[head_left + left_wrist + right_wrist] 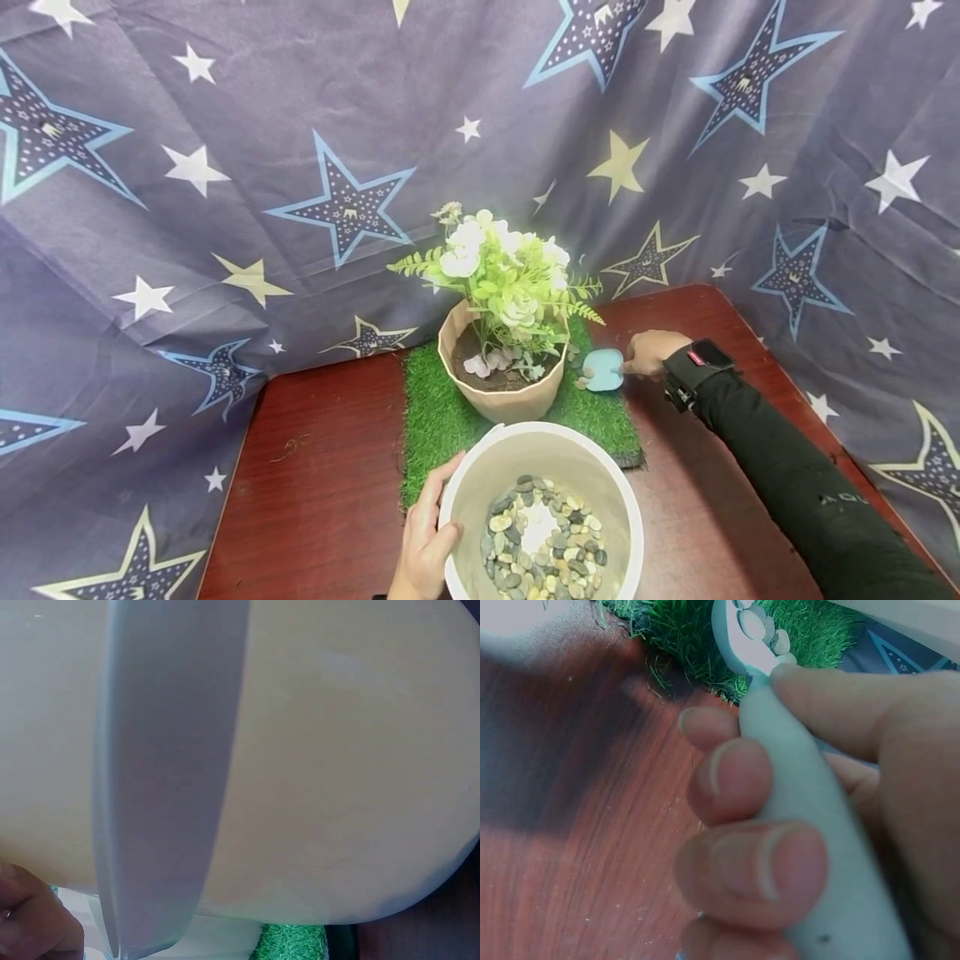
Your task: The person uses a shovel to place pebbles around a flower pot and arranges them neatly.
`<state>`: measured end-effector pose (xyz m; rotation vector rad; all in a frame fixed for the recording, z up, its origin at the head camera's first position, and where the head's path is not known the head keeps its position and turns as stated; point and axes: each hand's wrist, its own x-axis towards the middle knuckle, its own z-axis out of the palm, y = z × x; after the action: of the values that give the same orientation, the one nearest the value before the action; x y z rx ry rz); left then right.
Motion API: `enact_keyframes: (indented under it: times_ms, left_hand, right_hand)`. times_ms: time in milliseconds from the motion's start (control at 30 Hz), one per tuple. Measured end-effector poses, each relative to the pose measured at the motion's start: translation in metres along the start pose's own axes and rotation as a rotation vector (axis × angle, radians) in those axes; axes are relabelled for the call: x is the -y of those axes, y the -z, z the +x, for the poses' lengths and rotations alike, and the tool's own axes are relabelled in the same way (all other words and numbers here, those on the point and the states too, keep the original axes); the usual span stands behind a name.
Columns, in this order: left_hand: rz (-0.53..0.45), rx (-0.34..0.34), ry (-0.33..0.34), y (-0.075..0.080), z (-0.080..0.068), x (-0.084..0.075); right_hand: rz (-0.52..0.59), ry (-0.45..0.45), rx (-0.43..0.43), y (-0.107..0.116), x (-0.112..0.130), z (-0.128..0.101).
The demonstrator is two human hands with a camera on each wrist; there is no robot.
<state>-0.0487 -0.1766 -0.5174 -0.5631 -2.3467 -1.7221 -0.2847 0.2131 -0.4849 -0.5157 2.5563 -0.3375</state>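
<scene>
My left hand (427,537) grips the left rim of a white bucket (570,454), with the thumb inside the wall. Grey, black and cream pebbles (581,554) lie on the bucket's bottom. In the left wrist view the bucket's outer side (352,772) fills most of the picture. My right hand (656,352) holds a light-blue garden trowel (604,370), fingers wrapped around its handle (802,780). Several pebbles (754,626) show at the trowel's scoop, beside the right side of a beige flowerpot (517,407) with soil in it.
White flowers with green leaves (517,275) rise from the pot. It stands on a mat of artificial grass (442,417) on a reddish-brown table (322,483). A grey cloth with stars (247,167) hangs behind and at both sides.
</scene>
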Motion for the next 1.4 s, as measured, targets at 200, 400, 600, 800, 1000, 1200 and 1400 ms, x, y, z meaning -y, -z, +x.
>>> enact_keyframes:
  times_ms: [200,400,600,800,1000,1200,1400]
  left_hand:
    - [0.013,-0.009,-0.029,0.000,0.001,0.002]
    - [0.025,-0.012,-0.040,0.001,0.002,0.002]
    - [0.029,-0.008,-0.042,0.000,0.003,0.000]
    - [0.031,-0.010,-0.029,0.000,0.003,0.000]
    - [0.016,-0.003,-0.007,0.000,0.002,0.000]
    - [0.001,0.000,-0.010,0.000,0.001,0.000]
    - [0.014,-0.008,-0.010,0.000,0.000,0.001]
  right_hand:
    - [0.034,0.000,0.002,-0.004,-0.002,0.000]
    - [0.062,0.016,0.015,-0.007,-0.002,-0.003]
    - [0.113,0.017,0.002,-0.017,-0.008,-0.013]
    - [0.190,0.032,-0.014,-0.035,-0.020,-0.023]
    - [0.258,0.063,0.008,-0.041,-0.022,-0.029]
    - [0.238,0.042,0.062,-0.037,-0.011,-0.031]
    - [0.126,0.044,0.063,-0.025,0.010,-0.032]
